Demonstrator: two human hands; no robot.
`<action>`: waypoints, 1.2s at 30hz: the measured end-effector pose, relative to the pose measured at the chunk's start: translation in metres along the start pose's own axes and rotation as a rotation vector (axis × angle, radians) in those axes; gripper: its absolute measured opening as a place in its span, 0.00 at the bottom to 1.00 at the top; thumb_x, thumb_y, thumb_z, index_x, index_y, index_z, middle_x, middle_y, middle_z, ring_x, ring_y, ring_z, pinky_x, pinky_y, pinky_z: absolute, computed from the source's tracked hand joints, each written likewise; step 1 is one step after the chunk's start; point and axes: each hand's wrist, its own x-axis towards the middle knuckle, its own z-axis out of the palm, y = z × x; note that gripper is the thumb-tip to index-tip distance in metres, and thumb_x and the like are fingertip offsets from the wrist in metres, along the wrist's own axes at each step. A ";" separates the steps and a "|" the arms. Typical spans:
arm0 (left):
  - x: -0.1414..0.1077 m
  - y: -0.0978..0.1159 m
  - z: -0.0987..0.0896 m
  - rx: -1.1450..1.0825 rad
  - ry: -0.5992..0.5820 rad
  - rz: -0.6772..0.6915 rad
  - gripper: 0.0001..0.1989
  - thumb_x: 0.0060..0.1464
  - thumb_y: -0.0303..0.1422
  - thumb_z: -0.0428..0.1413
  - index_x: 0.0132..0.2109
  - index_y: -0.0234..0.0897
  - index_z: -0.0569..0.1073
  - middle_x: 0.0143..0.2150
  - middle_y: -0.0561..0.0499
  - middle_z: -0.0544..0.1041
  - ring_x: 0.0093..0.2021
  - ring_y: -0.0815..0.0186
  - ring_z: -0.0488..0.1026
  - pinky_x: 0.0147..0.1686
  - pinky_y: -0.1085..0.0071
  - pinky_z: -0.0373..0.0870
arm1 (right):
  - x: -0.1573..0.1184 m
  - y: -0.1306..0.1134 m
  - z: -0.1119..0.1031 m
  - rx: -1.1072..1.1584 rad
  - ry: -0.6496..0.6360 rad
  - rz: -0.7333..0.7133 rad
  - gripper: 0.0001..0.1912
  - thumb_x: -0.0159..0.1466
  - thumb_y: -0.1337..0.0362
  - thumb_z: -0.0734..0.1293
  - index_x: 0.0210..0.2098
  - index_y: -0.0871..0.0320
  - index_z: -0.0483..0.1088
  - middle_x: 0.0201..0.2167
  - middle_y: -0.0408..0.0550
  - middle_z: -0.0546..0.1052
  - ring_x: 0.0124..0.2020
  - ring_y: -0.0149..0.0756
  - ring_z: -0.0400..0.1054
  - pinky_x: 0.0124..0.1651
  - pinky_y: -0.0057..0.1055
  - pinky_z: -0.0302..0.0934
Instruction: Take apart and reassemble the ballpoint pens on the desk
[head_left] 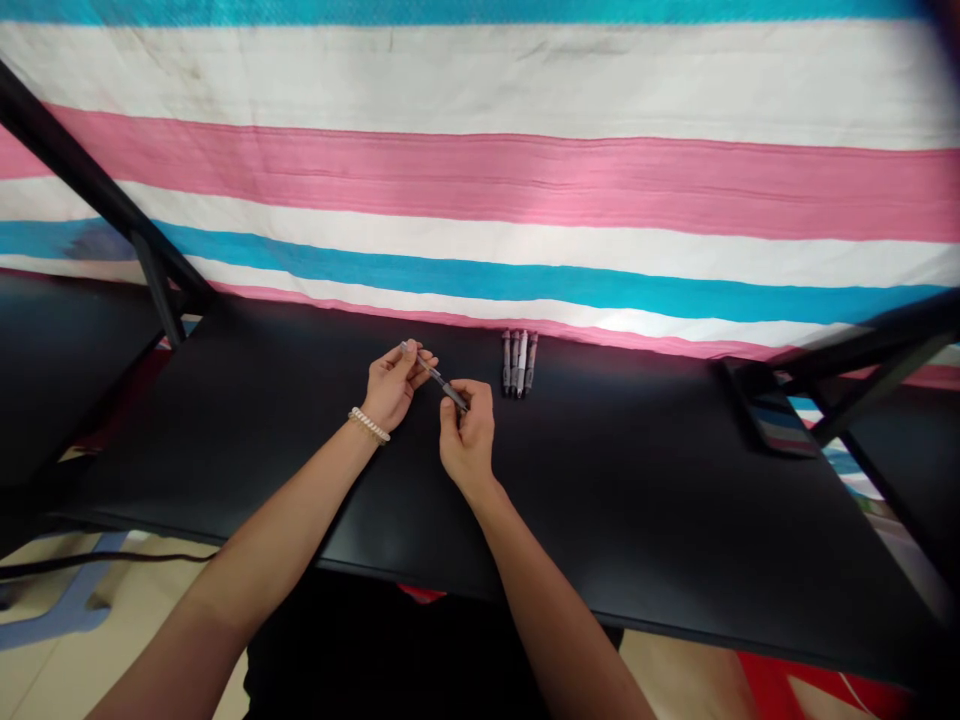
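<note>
A slim pen is held between my two hands above the black table, slanting down to the right. My left hand, with a light beaded bracelet at the wrist, pinches its upper left end between thumb and fingers. My right hand has its fingers wrapped round the dark lower right end. Several pens lie side by side near the table's back edge, to the right of my hands; one has a white upper part, the others look dark.
A dark phone-like slab lies at the table's right end. Black metal frame bars slant up at both sides. Behind the table hangs a striped cloth. A black cable runs at lower left.
</note>
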 end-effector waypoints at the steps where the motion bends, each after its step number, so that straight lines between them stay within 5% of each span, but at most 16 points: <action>1: 0.000 0.000 0.000 -0.003 0.004 -0.004 0.14 0.47 0.39 0.67 0.36 0.34 0.76 0.33 0.50 0.79 0.34 0.68 0.79 0.39 0.71 0.74 | 0.000 -0.001 0.000 -0.016 0.011 -0.023 0.08 0.67 0.64 0.59 0.44 0.56 0.66 0.41 0.52 0.70 0.43 0.40 0.68 0.48 0.40 0.66; 11: 0.000 0.001 0.000 -0.004 -0.023 -0.057 0.13 0.48 0.38 0.67 0.36 0.34 0.76 0.33 0.50 0.79 0.34 0.68 0.79 0.38 0.72 0.73 | 0.003 -0.002 -0.004 -0.036 0.103 -0.050 0.05 0.66 0.64 0.64 0.38 0.55 0.72 0.35 0.48 0.74 0.39 0.38 0.71 0.44 0.39 0.68; 18: 0.000 0.001 0.000 -0.030 -0.044 -0.044 0.14 0.46 0.38 0.68 0.36 0.33 0.76 0.33 0.50 0.80 0.34 0.68 0.79 0.37 0.73 0.74 | 0.000 0.002 0.002 0.228 0.023 0.316 0.16 0.68 0.53 0.63 0.48 0.58 0.69 0.30 0.45 0.77 0.26 0.33 0.74 0.28 0.30 0.68; 23: 0.001 0.000 -0.002 -0.040 -0.010 -0.007 0.15 0.46 0.39 0.68 0.36 0.33 0.76 0.33 0.50 0.79 0.34 0.68 0.79 0.36 0.73 0.74 | 0.000 0.006 0.005 0.204 0.053 0.197 0.22 0.62 0.59 0.68 0.53 0.56 0.61 0.42 0.50 0.74 0.38 0.34 0.74 0.38 0.31 0.71; 26: 0.002 0.000 -0.002 -0.045 -0.001 -0.001 0.15 0.46 0.39 0.68 0.36 0.33 0.76 0.33 0.50 0.79 0.34 0.68 0.79 0.37 0.72 0.74 | 0.001 0.007 0.002 0.114 0.091 0.143 0.15 0.62 0.62 0.68 0.48 0.56 0.65 0.43 0.51 0.72 0.41 0.35 0.72 0.42 0.33 0.70; 29: 0.003 0.000 -0.003 -0.051 0.017 0.004 0.15 0.46 0.39 0.68 0.36 0.33 0.76 0.33 0.50 0.79 0.34 0.68 0.79 0.38 0.72 0.74 | 0.002 0.008 -0.001 0.070 0.072 0.132 0.07 0.64 0.62 0.66 0.40 0.57 0.71 0.38 0.49 0.74 0.39 0.36 0.73 0.42 0.34 0.70; 36: 0.000 0.001 -0.002 0.033 0.008 0.102 0.26 0.45 0.40 0.69 0.50 0.37 0.74 0.33 0.51 0.80 0.32 0.68 0.79 0.35 0.73 0.74 | -0.003 0.006 0.001 0.187 0.034 0.254 0.12 0.64 0.57 0.68 0.40 0.59 0.75 0.30 0.46 0.77 0.27 0.35 0.75 0.32 0.32 0.72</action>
